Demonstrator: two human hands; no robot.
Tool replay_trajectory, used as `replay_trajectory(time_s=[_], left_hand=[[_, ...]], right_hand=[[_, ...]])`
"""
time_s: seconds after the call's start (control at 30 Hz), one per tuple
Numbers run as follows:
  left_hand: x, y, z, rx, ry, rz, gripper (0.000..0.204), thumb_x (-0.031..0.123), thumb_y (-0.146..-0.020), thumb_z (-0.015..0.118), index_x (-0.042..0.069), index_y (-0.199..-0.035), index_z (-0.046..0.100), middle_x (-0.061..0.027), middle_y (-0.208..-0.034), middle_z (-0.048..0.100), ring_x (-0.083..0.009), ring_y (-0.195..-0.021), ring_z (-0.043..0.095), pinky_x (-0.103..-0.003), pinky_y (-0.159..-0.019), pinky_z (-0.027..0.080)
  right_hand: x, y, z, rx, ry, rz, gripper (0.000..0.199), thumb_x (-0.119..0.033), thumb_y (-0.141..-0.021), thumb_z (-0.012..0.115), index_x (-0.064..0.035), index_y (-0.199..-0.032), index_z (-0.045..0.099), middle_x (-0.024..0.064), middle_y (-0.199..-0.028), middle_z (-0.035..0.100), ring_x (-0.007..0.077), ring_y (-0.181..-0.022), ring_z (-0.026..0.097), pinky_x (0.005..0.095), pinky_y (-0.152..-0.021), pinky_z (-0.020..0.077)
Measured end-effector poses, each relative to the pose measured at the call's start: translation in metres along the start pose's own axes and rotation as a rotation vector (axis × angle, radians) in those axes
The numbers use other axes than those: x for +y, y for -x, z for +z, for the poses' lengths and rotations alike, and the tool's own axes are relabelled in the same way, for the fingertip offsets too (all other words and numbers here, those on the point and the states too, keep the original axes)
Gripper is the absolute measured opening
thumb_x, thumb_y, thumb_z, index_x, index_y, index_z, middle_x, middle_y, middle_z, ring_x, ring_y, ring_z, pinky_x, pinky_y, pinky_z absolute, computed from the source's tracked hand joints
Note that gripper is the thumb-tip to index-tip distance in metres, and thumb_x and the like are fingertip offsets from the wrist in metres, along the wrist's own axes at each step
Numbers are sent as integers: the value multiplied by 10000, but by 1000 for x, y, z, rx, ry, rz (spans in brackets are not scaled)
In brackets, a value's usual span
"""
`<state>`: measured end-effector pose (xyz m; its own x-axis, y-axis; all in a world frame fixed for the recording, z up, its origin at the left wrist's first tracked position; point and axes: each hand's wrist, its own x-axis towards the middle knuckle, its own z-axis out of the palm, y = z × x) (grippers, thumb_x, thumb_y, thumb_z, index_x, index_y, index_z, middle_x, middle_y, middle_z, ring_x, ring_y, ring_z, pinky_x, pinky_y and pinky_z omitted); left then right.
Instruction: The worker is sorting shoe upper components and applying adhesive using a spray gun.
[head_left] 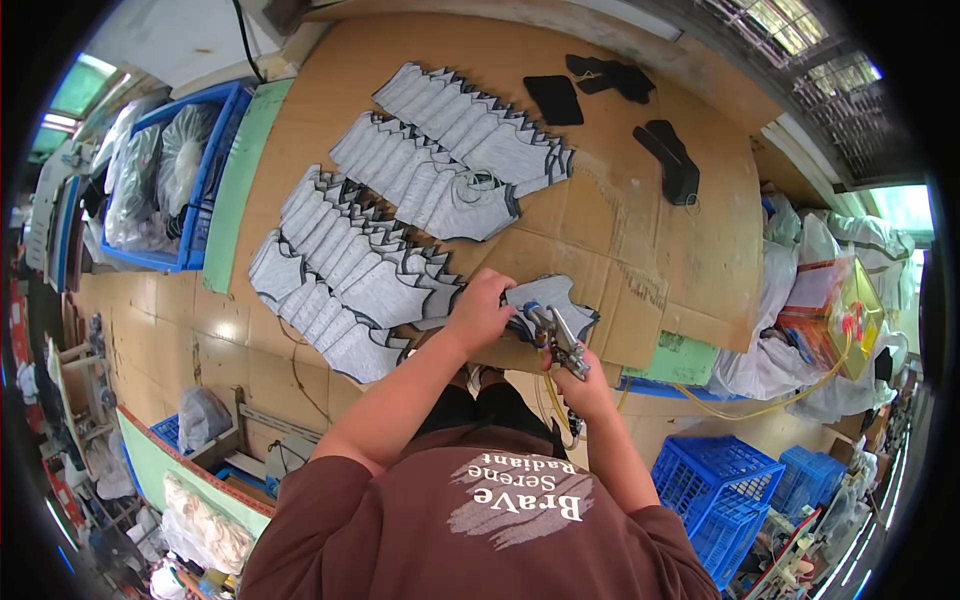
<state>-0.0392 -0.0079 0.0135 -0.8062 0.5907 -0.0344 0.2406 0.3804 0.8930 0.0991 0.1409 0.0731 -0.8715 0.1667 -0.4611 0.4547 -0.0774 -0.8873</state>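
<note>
In my right hand (584, 388) is a metal spray gun (566, 348) with a blue part and a yellow hose. Its nozzle end lies over a single grey fabric piece with dark edging (548, 292), near the front edge of the cardboard-covered table. My left hand (482, 312) is closed at the left edge of this piece, its fingertips partly hidden. To the left and beyond lie overlapping rows of similar grey pieces (340, 265), fanned out at a slant. A loose coil of thin cord (478, 188) rests on the middle row.
Black fabric pieces (668, 165) lie at the table's far right. A blue crate (195, 255) of bagged goods stands at the left. Blue crates (715, 475) are stacked at the lower right. A yellow hose (765, 400) runs from a yellow-and-orange container (835, 300) beside plastic bags.
</note>
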Motion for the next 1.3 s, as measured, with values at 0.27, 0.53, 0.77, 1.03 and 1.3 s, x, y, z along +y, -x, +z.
replay_trajectory(time_s=[0.27, 0.53, 0.77, 1.03, 1.3], left_hand=[[1, 0, 0, -5, 7, -16, 318, 1, -629, 661, -7, -932, 564, -121, -842, 512, -241, -694, 513, -320, -638, 427], [7, -1, -3, -50, 21, -79, 295, -1, -638, 660, -10, -911, 549, -159, -899, 528, -324, -857, 522, -356, -745, 427], [7, -1, -3, -57, 26, -90, 292, 3, -639, 658, -8, -906, 541, -153, -872, 530, -307, -834, 527, -355, -737, 430], [-2, -2, 1, -32, 34, -75, 304, 1, -630, 646, -1, -915, 539, -153, -858, 533, -307, -823, 528, -361, -723, 432], [-7, 8, -3, 235, 302, -138, 97, 48, -778, 566, 1, -854, 604, -95, -793, 600, -150, -721, 574, -280, -658, 458]], right_hand=[[-1, 0, -4, 50, -36, 27, 223, 15, -713, 512, -7, -935, 527, 8, -772, 549, 96, -741, 508, 237, -702, 412], [0, 3, -19, 137, -114, 45, 259, 19, -716, 476, -34, -964, 529, 7, -773, 555, 60, -610, 464, 204, -540, 391], [0, 5, -24, 201, -123, 0, 241, 15, -736, 472, -40, -965, 523, 3, -778, 555, 45, -568, 444, 195, -486, 367], [3, 4, 1, 46, -24, 2, 226, 32, -729, 480, -7, -946, 530, 8, -783, 540, 98, -747, 495, 231, -703, 401], [5, 5, -9, 159, -108, -68, 405, 46, -662, 437, -18, -1054, 519, 28, -880, 559, 55, -600, 456, 194, -472, 373]])
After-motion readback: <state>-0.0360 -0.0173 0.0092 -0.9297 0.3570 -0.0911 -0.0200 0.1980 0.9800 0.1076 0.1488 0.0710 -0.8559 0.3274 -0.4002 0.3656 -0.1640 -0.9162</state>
